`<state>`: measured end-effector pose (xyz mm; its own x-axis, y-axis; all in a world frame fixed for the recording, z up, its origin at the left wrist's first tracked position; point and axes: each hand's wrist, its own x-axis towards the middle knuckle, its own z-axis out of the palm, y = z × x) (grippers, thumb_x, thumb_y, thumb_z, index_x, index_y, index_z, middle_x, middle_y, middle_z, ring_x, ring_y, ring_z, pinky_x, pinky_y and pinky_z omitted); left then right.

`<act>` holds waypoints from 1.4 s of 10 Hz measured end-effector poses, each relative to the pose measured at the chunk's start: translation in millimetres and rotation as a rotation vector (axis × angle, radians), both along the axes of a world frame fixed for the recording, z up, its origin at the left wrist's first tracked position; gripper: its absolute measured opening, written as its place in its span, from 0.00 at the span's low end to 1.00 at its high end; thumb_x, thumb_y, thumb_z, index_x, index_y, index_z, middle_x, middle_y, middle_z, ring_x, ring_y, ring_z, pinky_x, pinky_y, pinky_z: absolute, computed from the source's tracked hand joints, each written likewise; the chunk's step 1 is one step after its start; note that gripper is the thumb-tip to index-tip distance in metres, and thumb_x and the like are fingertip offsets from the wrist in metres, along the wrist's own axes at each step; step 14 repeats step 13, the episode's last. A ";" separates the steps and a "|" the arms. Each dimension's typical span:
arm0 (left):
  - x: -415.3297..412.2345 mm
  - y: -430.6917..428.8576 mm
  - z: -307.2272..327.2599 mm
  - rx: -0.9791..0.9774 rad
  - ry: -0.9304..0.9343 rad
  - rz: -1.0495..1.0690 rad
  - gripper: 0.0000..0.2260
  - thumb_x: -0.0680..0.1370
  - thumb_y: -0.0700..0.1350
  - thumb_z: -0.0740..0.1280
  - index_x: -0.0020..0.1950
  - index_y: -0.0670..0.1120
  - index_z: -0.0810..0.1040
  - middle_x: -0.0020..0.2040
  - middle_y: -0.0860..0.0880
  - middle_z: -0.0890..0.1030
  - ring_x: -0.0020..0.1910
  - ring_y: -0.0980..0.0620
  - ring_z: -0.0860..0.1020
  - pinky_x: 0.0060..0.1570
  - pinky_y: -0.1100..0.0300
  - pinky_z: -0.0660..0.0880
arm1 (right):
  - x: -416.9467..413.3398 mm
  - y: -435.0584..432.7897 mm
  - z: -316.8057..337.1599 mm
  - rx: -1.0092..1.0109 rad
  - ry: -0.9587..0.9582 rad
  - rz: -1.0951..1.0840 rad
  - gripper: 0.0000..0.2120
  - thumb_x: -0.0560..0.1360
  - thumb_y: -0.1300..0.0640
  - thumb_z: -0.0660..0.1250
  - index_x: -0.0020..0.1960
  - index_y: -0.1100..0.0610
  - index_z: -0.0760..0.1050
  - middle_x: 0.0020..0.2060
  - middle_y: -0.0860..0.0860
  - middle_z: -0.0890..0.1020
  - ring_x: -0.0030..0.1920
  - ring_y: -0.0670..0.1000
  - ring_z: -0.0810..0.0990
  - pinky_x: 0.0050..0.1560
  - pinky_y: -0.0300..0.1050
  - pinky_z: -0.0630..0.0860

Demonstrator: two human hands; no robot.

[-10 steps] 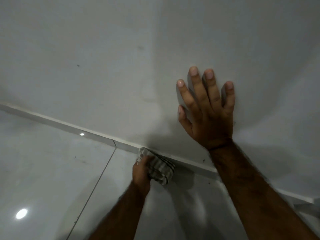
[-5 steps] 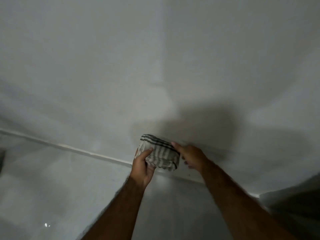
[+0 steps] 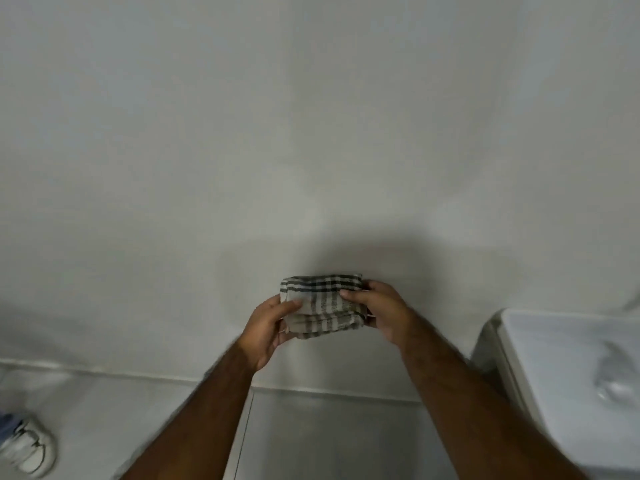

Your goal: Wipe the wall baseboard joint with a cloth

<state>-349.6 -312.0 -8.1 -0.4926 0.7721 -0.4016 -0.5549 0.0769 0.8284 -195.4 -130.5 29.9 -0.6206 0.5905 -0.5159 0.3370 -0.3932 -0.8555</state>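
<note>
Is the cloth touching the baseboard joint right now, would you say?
No, both hands hold the folded cloth up, above the baseboard joint.

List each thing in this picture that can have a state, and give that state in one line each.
Striped cloth: folded into a thick pad, held up off the floor in front of the wall.
Left hand: closed on the cloth's left end, thumb on top.
Right hand: closed on the cloth's right end.
Baseboard joint: not being touched.
Shoe: lying on the floor at the lower left.
</note>
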 end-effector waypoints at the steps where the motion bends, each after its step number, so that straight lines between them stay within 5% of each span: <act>1: 13.1 22.9 51.0 -0.020 0.096 -0.081 0.10 0.78 0.42 0.73 0.60 0.47 0.84 0.57 0.43 0.88 0.50 0.47 0.88 0.44 0.55 0.84 | 27.3 12.2 46.7 0.056 0.020 -0.040 0.13 0.75 0.62 0.79 0.59 0.56 0.83 0.48 0.51 0.90 0.45 0.50 0.89 0.44 0.42 0.83; 3: 65.9 98.2 113.0 -0.051 0.324 -0.230 0.09 0.78 0.40 0.75 0.56 0.43 0.78 0.57 0.35 0.86 0.42 0.47 0.88 0.39 0.50 0.85 | 111.2 41.2 96.3 0.151 0.033 -0.277 0.11 0.75 0.66 0.78 0.49 0.52 0.81 0.45 0.51 0.87 0.41 0.50 0.87 0.35 0.42 0.84; 5: 148.6 189.7 121.2 -0.098 0.537 -0.432 0.14 0.74 0.41 0.78 0.58 0.40 0.82 0.52 0.38 0.86 0.42 0.46 0.87 0.36 0.54 0.85 | 223.1 71.9 84.4 0.182 -0.104 -0.499 0.13 0.75 0.66 0.78 0.57 0.65 0.80 0.52 0.62 0.86 0.51 0.59 0.87 0.43 0.49 0.87; 7: 242.8 267.3 79.2 -0.126 0.805 -0.605 0.12 0.75 0.38 0.77 0.57 0.37 0.84 0.52 0.36 0.86 0.36 0.50 0.85 0.33 0.59 0.85 | 319.2 93.8 31.7 0.182 -0.313 -0.630 0.06 0.75 0.63 0.77 0.45 0.63 0.81 0.46 0.60 0.86 0.46 0.59 0.88 0.47 0.54 0.89; 8: 283.1 294.4 52.3 -0.158 1.043 -0.729 0.13 0.76 0.44 0.76 0.58 0.41 0.84 0.52 0.41 0.87 0.45 0.45 0.85 0.48 0.53 0.85 | 354.5 99.2 1.1 0.131 -0.418 -0.681 0.06 0.74 0.63 0.77 0.44 0.63 0.81 0.44 0.59 0.86 0.43 0.56 0.88 0.44 0.50 0.89; 11: 358.3 337.0 -19.4 -0.300 1.339 -1.007 0.17 0.80 0.48 0.69 0.66 0.40 0.77 0.63 0.37 0.82 0.64 0.38 0.79 0.63 0.52 0.75 | 384.2 116.0 -67.6 0.086 -0.734 -0.475 0.06 0.79 0.63 0.71 0.54 0.65 0.79 0.48 0.61 0.87 0.47 0.59 0.88 0.55 0.58 0.87; 12: 365.3 336.4 -19.3 -0.354 1.461 -1.062 0.16 0.82 0.45 0.65 0.68 0.40 0.74 0.66 0.37 0.80 0.67 0.38 0.77 0.65 0.49 0.73 | 377.9 120.0 -69.4 0.167 -0.857 -0.329 0.10 0.82 0.58 0.69 0.59 0.63 0.79 0.54 0.59 0.86 0.53 0.57 0.87 0.59 0.52 0.85; 13: 356.7 323.6 -13.8 -0.301 1.756 -0.938 0.17 0.81 0.45 0.63 0.70 0.43 0.72 0.67 0.42 0.77 0.66 0.41 0.75 0.63 0.49 0.72 | 371.5 111.7 -51.7 0.297 -1.019 -0.257 0.15 0.84 0.51 0.68 0.65 0.59 0.78 0.62 0.55 0.83 0.62 0.54 0.83 0.64 0.47 0.81; 14: 356.7 323.6 -13.8 -0.301 1.756 -0.938 0.17 0.81 0.45 0.63 0.70 0.43 0.72 0.67 0.42 0.77 0.66 0.41 0.75 0.63 0.49 0.72 | 371.5 111.7 -51.7 0.297 -1.019 -0.257 0.15 0.84 0.51 0.68 0.65 0.59 0.78 0.62 0.55 0.83 0.62 0.54 0.83 0.64 0.47 0.81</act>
